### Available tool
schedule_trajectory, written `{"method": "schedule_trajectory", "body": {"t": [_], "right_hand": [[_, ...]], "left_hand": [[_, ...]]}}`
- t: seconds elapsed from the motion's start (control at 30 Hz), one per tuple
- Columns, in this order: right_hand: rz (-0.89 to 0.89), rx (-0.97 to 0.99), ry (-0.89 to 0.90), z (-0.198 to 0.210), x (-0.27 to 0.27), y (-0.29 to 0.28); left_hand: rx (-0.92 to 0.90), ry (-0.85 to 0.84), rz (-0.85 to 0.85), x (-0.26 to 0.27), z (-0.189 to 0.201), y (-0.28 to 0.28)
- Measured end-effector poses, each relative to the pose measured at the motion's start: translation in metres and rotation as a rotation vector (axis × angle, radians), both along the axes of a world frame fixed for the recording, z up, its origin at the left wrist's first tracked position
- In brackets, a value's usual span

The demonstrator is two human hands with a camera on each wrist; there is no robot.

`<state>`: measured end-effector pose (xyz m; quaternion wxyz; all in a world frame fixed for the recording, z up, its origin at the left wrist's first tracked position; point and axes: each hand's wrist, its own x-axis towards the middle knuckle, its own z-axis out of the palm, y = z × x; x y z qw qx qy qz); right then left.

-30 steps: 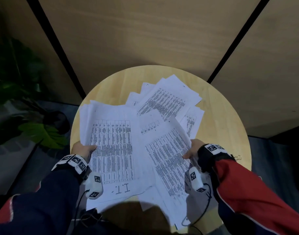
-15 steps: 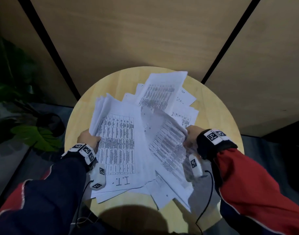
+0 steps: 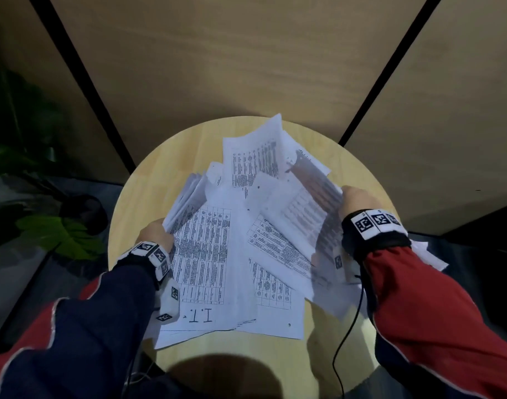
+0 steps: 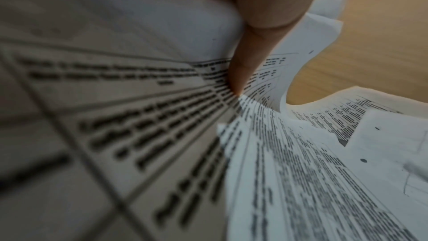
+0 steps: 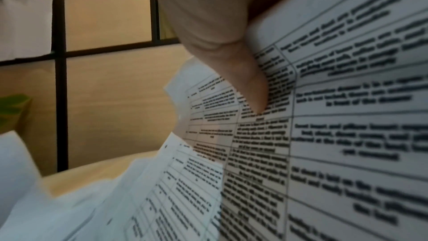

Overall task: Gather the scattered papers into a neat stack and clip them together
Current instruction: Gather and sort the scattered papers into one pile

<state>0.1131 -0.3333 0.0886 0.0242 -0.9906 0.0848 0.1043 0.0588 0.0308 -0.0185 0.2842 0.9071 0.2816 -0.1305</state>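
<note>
I had my left hand clenched on the papers at the frame's centre-left and my right hand gripping their right edge, both lifting the sides off the round surface to funnel loose sheets together.

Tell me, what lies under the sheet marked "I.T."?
Under the sheet marked "I.T." more printed papers stick out, resting on the round table. Anything else beneath is covered.
</note>
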Motion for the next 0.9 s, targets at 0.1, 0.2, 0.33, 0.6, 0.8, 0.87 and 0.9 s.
{"method": "schedule_trajectory", "body": {"t": [0.1, 0.2, 0.33, 0.6, 0.8, 0.87, 0.9], "right_hand": [[-0.043, 0.054, -0.142, 0.026, -0.001, 0.001], [-0.162, 0.171, -0.33, 0.055, -0.004, 0.002], [-0.248, 0.471, -0.62, 0.085, 0.004, 0.002], [-0.262, 0.949, -0.279, 0.041, 0.036, 0.011], [-0.013, 0.253, 0.288, -0.047, 0.041, 0.029], [-0.003, 0.221, 0.359, -0.07, 0.042, 0.029], [-0.004, 0.206, 0.37, -0.081, 0.043, 0.028]], "left_hand": [[0.01, 0.02, -0.022, 0.001, -0.002, 0.0], [0.01, 0.022, -0.018, 0.0, -0.004, 0.0], [0.01, 0.03, -0.021, -0.003, -0.006, 0.001], [0.004, 0.034, -0.002, -0.003, -0.007, 0.001], [-0.005, 0.044, 0.026, -0.002, -0.008, 0.003], [-0.011, 0.051, 0.049, -0.001, -0.01, 0.004], [-0.014, 0.055, 0.056, -0.001, -0.01, 0.004]]}}
